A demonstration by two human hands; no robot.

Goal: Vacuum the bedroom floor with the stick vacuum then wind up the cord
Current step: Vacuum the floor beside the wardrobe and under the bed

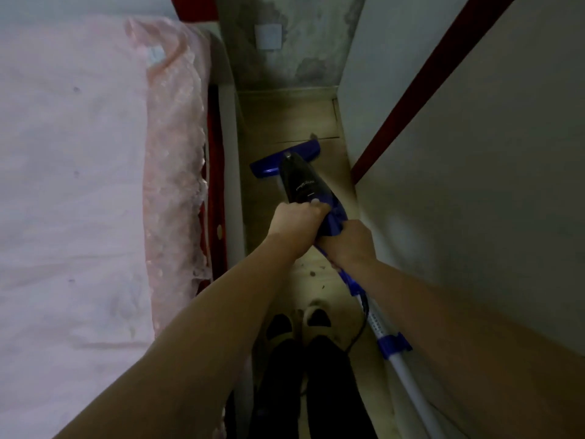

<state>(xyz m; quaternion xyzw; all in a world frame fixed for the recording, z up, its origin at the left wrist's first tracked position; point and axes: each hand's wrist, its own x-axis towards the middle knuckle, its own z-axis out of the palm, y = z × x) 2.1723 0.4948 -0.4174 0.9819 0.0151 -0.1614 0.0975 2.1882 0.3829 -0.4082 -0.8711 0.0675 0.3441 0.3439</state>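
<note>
Gripping stick vacuum [300, 182] with both hands, floor head [285, 160] pointing away

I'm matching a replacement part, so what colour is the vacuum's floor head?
Blue. The floor head shows best in the head view, on the floor between bed and wall.

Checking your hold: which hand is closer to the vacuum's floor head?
The left hand, gripping the black body just behind the floor head. The right hand holds the blue part, nearer you.
</note>
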